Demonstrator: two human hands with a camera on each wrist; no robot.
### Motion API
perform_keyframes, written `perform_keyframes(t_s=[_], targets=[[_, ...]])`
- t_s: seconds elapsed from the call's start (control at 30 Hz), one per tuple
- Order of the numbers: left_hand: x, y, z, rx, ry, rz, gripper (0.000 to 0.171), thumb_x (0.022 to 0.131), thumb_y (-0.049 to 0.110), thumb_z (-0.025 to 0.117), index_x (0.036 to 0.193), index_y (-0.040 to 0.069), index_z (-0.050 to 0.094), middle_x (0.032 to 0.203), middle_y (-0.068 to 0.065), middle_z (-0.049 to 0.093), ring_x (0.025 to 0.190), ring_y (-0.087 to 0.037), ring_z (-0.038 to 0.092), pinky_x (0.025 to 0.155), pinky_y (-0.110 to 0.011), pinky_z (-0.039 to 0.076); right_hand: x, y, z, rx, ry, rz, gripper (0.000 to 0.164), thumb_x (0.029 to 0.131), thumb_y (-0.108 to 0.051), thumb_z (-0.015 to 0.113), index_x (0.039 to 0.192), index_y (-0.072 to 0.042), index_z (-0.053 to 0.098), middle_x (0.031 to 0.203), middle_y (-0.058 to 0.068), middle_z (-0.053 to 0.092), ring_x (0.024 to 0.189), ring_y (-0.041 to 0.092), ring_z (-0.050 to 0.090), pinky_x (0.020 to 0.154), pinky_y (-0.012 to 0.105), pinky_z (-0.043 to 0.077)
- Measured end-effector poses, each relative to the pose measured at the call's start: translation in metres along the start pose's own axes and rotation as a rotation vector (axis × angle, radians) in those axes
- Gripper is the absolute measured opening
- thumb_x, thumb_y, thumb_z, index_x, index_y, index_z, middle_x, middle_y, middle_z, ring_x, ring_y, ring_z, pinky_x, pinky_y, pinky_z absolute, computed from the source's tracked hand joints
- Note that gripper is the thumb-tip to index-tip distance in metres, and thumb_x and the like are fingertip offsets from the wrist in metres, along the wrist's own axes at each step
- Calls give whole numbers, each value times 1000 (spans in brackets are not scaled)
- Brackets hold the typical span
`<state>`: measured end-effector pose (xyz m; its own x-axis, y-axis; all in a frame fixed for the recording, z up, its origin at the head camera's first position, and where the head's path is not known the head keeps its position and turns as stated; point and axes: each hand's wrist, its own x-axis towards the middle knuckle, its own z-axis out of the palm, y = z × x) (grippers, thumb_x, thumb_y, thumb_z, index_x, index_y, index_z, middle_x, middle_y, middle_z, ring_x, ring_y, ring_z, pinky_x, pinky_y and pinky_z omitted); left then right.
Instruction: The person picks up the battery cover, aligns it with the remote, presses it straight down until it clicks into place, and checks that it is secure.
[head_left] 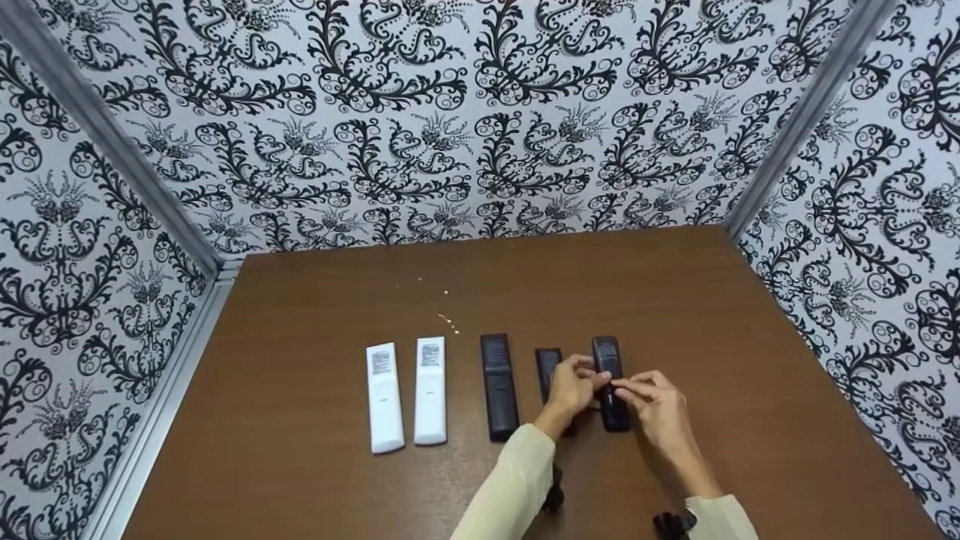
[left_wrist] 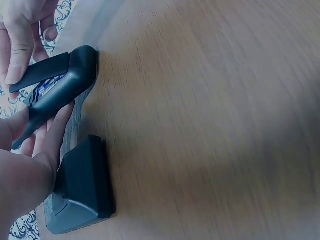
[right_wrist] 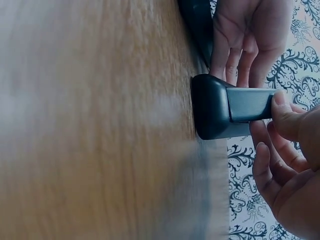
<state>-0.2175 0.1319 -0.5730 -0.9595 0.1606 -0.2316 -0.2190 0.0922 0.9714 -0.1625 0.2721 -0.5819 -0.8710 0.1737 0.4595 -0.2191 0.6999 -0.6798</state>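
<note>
A black remote control (head_left: 607,352) lies face down at the right of a row on the table. My left hand (head_left: 574,390) grips its side, thumb on top and fingers along the edge. The right hand (head_left: 664,412) pinches the end of its battery cover (right_wrist: 252,104) between thumb and fingers. In the left wrist view the cover is tilted up, its far end still at the remote's body. Batteries (left_wrist: 52,84) show in the gap beneath. A smaller black remote (head_left: 548,361) lies partly hidden under my left hand.
Left of the hands lie a longer black remote (head_left: 499,390) and two white remotes, one inner (head_left: 430,405) and one outer (head_left: 385,412), all back side up. Small pale specks (head_left: 448,321) dot the brown table (head_left: 315,315). Patterned walls (head_left: 480,112) enclose the table.
</note>
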Motion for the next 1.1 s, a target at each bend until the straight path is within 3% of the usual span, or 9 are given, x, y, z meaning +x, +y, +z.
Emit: perform_keyframes(t_s=[0.37, 0.53, 0.67, 0.87, 1.1], targets=[[2, -2, 0, 49, 10, 19, 29, 87, 13, 78, 113, 6, 68, 99, -7, 72, 86, -13, 67, 72, -27, 57, -1, 4, 5, -37, 32, -50, 16, 73, 0, 83, 87, -9, 82, 92, 7, 71, 84, 16, 66, 75, -1, 41], [1, -1, 0, 33, 14, 7, 28, 87, 12, 77, 113, 7, 67, 99, -6, 72, 83, -13, 67, 67, -31, 59, 1, 5, 8, -20, 29, -20, 16, 74, 1, 83, 87, -8, 82, 99, 12, 72, 92, 26, 67, 80, -3, 37], [1, -2, 0, 32, 10, 7, 28, 88, 13, 76, 114, 7, 67, 99, -7, 72, 83, -13, 67, 68, -31, 59, 0, 5, 9, 13, 20, 54, 14, 75, -1, 83, 88, -8, 82, 103, 13, 73, 96, 26, 67, 80, -4, 38], [1, -4, 0, 44, 12, 18, 27, 89, 13, 75, 115, 7, 68, 97, -6, 72, 82, -12, 67, 70, -28, 58, -1, 6, 11, 48, 6, 173, 21, 78, -6, 82, 99, -9, 81, 106, 11, 73, 96, 9, 65, 76, 1, 44], [2, -4, 0, 58, 25, 42, 26, 89, 14, 76, 113, 7, 68, 94, -6, 73, 81, -12, 67, 71, -27, 57, 1, 5, 11, 117, -83, 343, 50, 86, -4, 76, 133, 2, 61, 115, 24, 71, 101, 36, 72, 75, 5, 47]])
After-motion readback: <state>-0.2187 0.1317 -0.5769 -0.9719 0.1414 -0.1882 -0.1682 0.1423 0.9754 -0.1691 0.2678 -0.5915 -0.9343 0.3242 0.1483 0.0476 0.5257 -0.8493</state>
